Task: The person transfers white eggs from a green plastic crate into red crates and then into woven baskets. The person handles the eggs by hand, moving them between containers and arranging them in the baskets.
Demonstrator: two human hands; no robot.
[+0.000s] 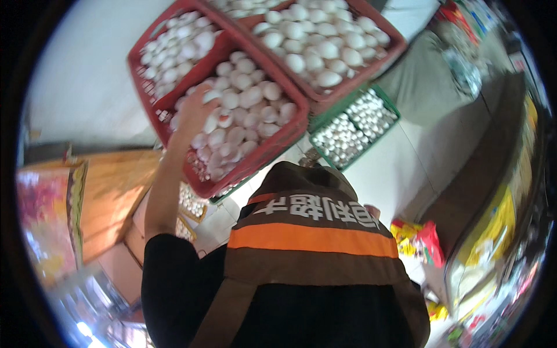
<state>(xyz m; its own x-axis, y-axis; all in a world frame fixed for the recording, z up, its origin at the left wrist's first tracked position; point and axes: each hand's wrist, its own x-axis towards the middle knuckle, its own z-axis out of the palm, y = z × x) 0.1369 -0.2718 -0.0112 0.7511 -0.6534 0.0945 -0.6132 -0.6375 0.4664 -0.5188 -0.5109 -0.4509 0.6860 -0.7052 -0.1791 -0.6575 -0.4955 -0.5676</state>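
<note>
My left hand (198,104) reaches into the near compartment of a red plastic crate (256,150). Its thumb and fingers close around a white egg (212,96). Many white eggs (250,96) are heaped around it, one with a reddish mark (224,118). A red divider (196,65) separates this heap from more eggs (178,48) on the crate's far left side. Of my right hand (374,212) only a small patch shows at the right edge of the brown apron (311,243); the rest is hidden behind the apron, so its grip cannot be seen.
Another red crate of eggs (324,39) adjoins on the right. Lower down, a green crate (354,126) holds more eggs. Yellow-edged trays (191,204) sit at lower left. Bright packages (420,241) lie by a brown counter-like edge (470,161). Greyish sacking (417,78) stands at upper right.
</note>
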